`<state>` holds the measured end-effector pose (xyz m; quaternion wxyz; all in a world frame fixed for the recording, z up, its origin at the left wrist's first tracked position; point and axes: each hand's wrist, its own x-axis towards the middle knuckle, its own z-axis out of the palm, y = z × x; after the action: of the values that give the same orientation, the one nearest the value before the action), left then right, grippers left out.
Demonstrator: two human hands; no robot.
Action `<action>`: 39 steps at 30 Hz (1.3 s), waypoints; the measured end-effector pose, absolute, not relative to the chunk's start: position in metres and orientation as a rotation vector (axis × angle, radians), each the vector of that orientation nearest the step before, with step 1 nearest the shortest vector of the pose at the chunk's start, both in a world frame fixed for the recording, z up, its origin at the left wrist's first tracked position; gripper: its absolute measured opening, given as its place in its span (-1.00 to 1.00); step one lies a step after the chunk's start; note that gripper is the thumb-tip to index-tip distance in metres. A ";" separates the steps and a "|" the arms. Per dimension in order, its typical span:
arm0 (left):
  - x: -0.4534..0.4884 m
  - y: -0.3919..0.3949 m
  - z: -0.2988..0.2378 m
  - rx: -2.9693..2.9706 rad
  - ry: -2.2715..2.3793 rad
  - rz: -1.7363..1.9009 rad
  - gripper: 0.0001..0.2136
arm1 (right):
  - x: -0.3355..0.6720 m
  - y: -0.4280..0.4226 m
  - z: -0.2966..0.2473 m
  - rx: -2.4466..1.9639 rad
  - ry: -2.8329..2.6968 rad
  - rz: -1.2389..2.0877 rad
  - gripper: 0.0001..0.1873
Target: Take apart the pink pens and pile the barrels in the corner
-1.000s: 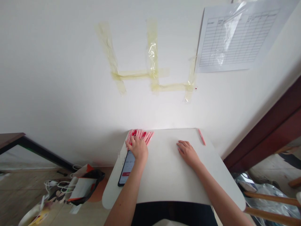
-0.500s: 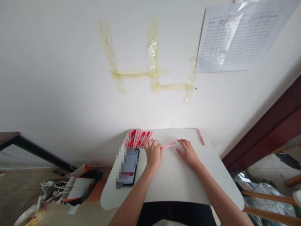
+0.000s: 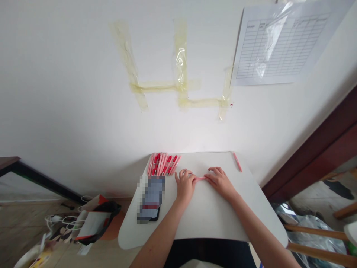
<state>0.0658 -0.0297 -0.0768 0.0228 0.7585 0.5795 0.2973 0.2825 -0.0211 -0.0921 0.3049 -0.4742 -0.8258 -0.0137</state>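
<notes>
The left hand point(image 3: 185, 185) and right hand point(image 3: 220, 182) pinch either end of a slim pink plastic pen point(image 3: 200, 179) above the white rounded bench point(image 3: 206, 219), with matching pink pens point(image 3: 164, 164) lined side by side beyond.

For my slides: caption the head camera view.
Left hand and right hand hold a pink pen at a table, beside a row of pens.

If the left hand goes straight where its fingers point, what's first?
The left hand looks free across the table to the wall; the pens lie just left of that line, though depth is unclear.
</notes>
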 end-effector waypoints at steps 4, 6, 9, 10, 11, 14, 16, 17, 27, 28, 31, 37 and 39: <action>0.063 -0.029 -0.078 2.315 1.792 0.936 -0.91 | 0.281 -0.019 -0.092 -1.256 -2.181 -0.021 -0.73; 0.062 -0.029 -0.078 2.292 1.801 0.942 -0.91 | 0.279 -0.018 -0.093 -1.286 -2.154 0.002 -0.74; 0.061 -0.028 -0.078 2.262 1.821 0.950 -0.93 | 0.276 -0.017 -0.098 -1.366 -2.082 0.050 -0.76; 0.061 -0.028 -0.078 2.256 1.827 0.951 -0.94 | 0.275 -0.017 -0.100 -1.387 -2.058 0.068 -0.77; 0.061 -0.028 -0.078 2.253 1.831 0.952 -0.94 | 0.274 -0.018 -0.101 -1.399 -2.040 0.088 -0.77; 0.061 -0.027 -0.078 2.247 1.837 0.954 -0.96 | 0.272 -0.019 -0.104 -1.401 -2.003 0.131 -0.77; 0.061 -0.027 -0.077 2.243 1.841 0.955 -0.98 | 0.272 -0.020 -0.103 -1.388 -1.990 0.156 -0.78; 0.061 -0.027 -0.077 2.242 1.842 0.954 -0.99 | 0.273 -0.021 -0.103 -1.382 -1.981 0.172 -0.78; 0.064 -0.030 -0.076 2.267 1.815 0.967 -0.95 | 0.273 -0.030 -0.094 -1.295 -1.920 0.230 -0.76; 0.065 -0.030 -0.076 2.270 1.817 0.967 -0.95 | 0.272 -0.030 -0.094 -1.288 -1.918 0.217 -0.76; 0.065 -0.031 -0.075 2.288 1.813 0.976 -0.92 | 0.271 -0.031 -0.093 -1.273 -1.913 0.164 -0.75; 0.067 -0.033 -0.073 2.295 1.831 1.003 -0.81 | 0.270 -0.031 -0.092 -1.283 -1.933 0.022 -0.73; 0.068 -0.033 -0.073 2.295 1.830 1.022 -0.80 | 0.270 -0.031 -0.092 -1.299 -1.936 -0.023 -0.73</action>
<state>0.0675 -0.0329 -0.0730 0.0167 0.7382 0.5888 0.3287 0.2703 -0.0314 -0.0925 0.3940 -0.5119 -0.7633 -0.0089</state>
